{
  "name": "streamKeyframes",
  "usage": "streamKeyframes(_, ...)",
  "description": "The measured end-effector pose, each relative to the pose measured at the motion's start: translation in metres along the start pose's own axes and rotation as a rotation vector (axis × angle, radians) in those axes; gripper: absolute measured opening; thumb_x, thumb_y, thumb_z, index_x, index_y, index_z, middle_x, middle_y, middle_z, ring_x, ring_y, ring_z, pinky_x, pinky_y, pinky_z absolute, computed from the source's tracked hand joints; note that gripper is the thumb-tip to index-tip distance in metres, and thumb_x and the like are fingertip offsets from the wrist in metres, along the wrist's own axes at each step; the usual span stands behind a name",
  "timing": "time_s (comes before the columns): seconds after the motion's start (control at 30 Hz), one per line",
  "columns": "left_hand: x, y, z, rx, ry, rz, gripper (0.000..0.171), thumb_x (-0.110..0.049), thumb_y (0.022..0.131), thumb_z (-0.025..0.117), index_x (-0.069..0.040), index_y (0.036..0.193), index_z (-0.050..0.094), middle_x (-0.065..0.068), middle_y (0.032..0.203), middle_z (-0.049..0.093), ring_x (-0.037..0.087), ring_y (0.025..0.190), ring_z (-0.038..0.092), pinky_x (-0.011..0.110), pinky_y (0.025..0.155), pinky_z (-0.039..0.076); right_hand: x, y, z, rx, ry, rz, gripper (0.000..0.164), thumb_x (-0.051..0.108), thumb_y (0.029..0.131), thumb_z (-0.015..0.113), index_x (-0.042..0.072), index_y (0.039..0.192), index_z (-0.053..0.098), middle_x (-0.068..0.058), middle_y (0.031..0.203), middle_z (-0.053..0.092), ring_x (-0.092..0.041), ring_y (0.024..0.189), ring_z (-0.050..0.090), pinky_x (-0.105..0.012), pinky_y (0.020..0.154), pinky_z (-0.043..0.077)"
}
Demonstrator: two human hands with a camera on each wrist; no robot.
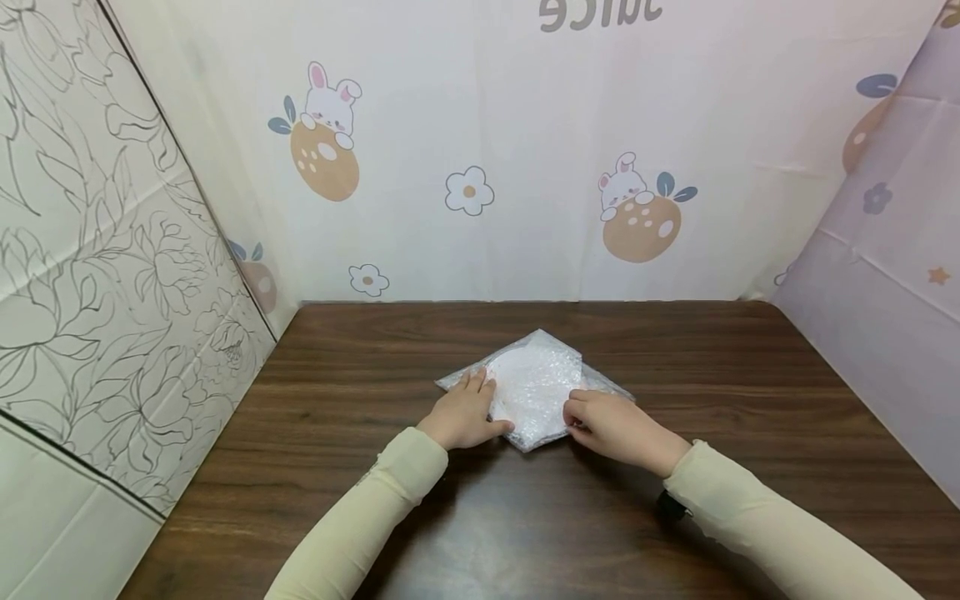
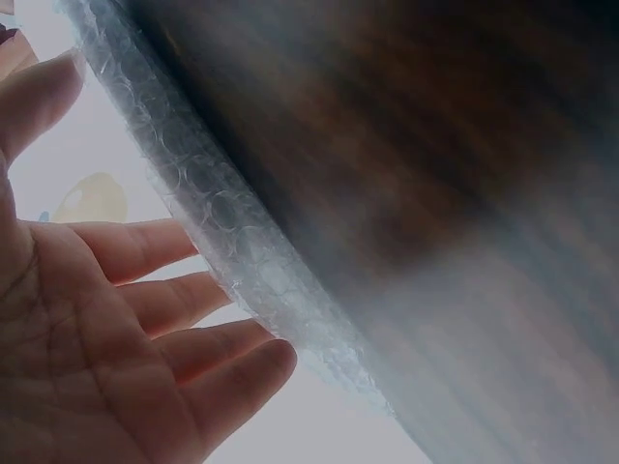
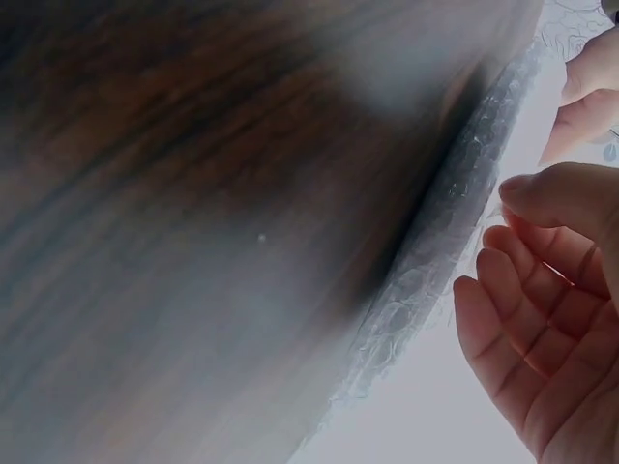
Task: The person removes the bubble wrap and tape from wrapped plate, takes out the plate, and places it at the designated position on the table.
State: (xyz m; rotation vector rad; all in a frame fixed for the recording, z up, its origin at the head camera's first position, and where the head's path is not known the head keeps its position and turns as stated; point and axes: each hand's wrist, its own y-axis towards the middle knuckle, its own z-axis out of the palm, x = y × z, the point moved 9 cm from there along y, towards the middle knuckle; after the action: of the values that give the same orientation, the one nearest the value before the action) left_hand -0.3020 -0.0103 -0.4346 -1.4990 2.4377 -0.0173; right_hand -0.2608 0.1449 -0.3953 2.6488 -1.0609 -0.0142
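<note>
A sheet of clear bubble wrap [image 1: 540,417] lies folded over a flat white thing [image 1: 517,371] near the middle of the table; the wrap hides most of that thing. My left hand [image 1: 467,414] rests with its fingers spread and fairly straight on the packet's left side, thumb at the near edge. In the left wrist view, these fingers [image 2: 232,358] reach to the edge of the bubble wrap [image 2: 213,203]. At the right edge my right hand [image 1: 607,425] pinches the wrap between thumb and curled fingers. The right wrist view shows its thumb [image 3: 546,193] at the bubble wrap's edge [image 3: 455,193].
The packet lies on a dark brown wooden table [image 1: 360,358]. Behind it hangs a white cloth [image 1: 525,250] printed with rabbits and fruit. A white panel with line-drawn flowers [image 1: 97,250] stands at the left. A dark band [image 1: 671,506] shows under the right sleeve.
</note>
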Motion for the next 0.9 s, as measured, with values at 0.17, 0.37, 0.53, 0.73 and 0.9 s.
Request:
streamKeyframes(0.17, 0.003, -0.002, 0.001, -0.001, -0.002, -0.005, 0.084, -0.059, 0.093, 0.055, -0.004, 0.152, 0.033, 0.017, 0.162, 0.022, 0.04, 0.149, 0.022, 0.047, 0.12, 0.027, 0.002, 0.001, -0.001, 0.008, 0.014, -0.017, 0.018, 0.009, 0.084, 0.073, 0.02, 0.076, 0.061, 0.011, 0.073, 0.052, 0.0, 0.065, 0.045, -0.02, 0.059, 0.043)
streamKeyframes(0.37, 0.004, -0.005, 0.002, 0.004, -0.003, -0.006, 0.084, -0.059, 0.092, 0.055, -0.004, 0.152, 0.034, 0.016, 0.162, 0.022, 0.04, 0.149, 0.023, 0.048, 0.118, 0.03, -0.001, 0.001, -0.003, 0.018, 0.036, 0.013, 0.018, 0.01, 0.085, 0.072, 0.022, 0.076, 0.062, 0.012, 0.074, 0.053, 0.001, 0.065, 0.043, -0.019, 0.058, 0.042)
streamKeyframes(0.53, 0.003, -0.006, 0.001, 0.005, -0.003, -0.011, 0.085, -0.06, 0.092, 0.056, -0.004, 0.152, 0.035, 0.016, 0.162, 0.023, 0.04, 0.148, 0.024, 0.049, 0.117, 0.032, -0.004, 0.001, -0.008, 0.007, 0.062, 0.025, 0.018, 0.01, 0.085, 0.071, 0.022, 0.076, 0.063, 0.013, 0.075, 0.052, 0.002, 0.064, 0.043, -0.019, 0.058, 0.041)
streamKeyframes(0.73, 0.004, -0.006, 0.002, 0.007, -0.001, -0.017, 0.084, -0.059, 0.091, 0.057, -0.005, 0.151, 0.036, 0.016, 0.162, 0.024, 0.04, 0.148, 0.025, 0.049, 0.116, 0.033, -0.006, 0.002, -0.013, -0.006, 0.06, 0.037, 0.016, 0.011, 0.086, 0.072, 0.022, 0.078, 0.064, 0.013, 0.077, 0.054, 0.003, 0.065, 0.044, -0.018, 0.058, 0.042)
streamKeyframes(0.9, 0.004, -0.006, 0.001, 0.011, -0.005, -0.015, 0.083, -0.059, 0.091, 0.058, -0.005, 0.151, 0.036, 0.016, 0.162, 0.024, 0.039, 0.148, 0.026, 0.049, 0.116, 0.033, -0.007, 0.002, -0.016, -0.006, 0.086, 0.049, 0.014, 0.011, 0.087, 0.072, 0.021, 0.08, 0.066, 0.013, 0.079, 0.056, 0.004, 0.066, 0.047, -0.018, 0.059, 0.044)
